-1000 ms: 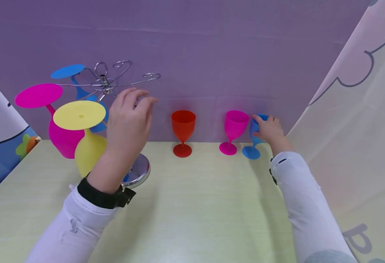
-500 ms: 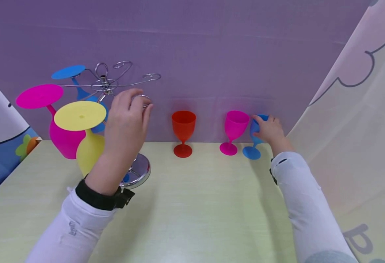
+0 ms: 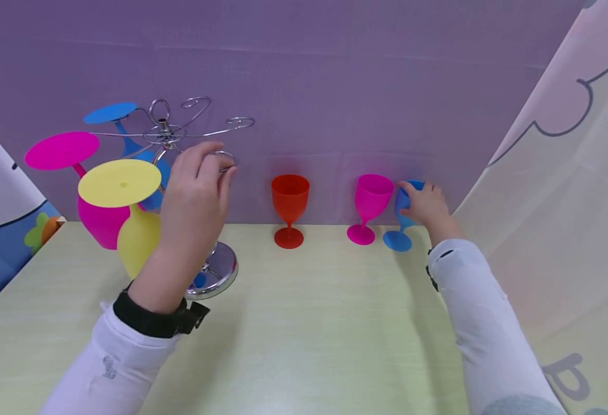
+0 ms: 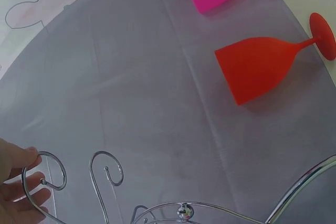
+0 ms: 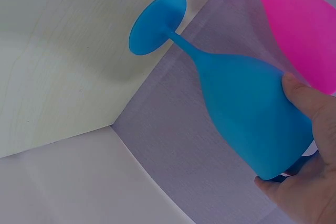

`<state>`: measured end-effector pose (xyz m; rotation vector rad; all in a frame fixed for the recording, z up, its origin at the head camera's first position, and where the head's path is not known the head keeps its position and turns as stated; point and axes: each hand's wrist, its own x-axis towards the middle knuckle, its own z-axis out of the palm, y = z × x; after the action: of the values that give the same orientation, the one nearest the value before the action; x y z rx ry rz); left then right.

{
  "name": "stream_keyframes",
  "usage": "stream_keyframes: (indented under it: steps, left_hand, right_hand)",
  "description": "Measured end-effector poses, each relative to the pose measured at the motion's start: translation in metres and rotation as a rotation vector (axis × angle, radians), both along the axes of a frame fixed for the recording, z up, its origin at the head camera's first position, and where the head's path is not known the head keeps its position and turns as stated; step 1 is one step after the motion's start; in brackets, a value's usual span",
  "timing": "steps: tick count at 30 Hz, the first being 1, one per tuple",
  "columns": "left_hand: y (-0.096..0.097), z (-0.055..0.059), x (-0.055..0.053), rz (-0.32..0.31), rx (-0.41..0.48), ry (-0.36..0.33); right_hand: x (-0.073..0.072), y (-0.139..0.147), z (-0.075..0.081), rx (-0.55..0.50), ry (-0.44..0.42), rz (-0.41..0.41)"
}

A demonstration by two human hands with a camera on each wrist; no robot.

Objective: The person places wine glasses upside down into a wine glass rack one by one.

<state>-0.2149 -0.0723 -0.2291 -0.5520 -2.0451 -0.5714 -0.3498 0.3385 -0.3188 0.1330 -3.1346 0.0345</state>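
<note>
Pinched in my left hand [image 3: 192,204], the rack [image 3: 164,135] has turned slightly, swinging the yellow goblet [image 3: 140,239] leftward and changing its facing. My right hand [image 3: 428,206] grips the blue goblet [image 5: 249,108] standing on the table [image 3: 304,334].

Cloth [image 3: 558,242] reads perhaps "P" [image 3: 566,362]; sleeve print [image 3: 109,367] is illegible.

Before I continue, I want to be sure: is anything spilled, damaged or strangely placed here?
Nothing looks spilled or damaged. The silver metal rack does look unevenly loaded: a yellow goblet, a pink goblet and a blue goblet hang upside down on its left, while the hooks on its right hold none.
</note>
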Motion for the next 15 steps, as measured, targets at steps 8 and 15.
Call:
stream_keyframes:
  steps: [8, 15]
  left_hand:
    - [-0.007, 0.000, 0.006, -0.012, 0.021, 0.013]
    - [-0.015, -0.001, 0.014, 0.002, 0.053, 0.024]
  right_hand:
    - [0.000, 0.000, 0.002, -0.008, -0.015, -0.015]
    - [0.002, 0.000, 0.003, 0.007, -0.021, -0.018]
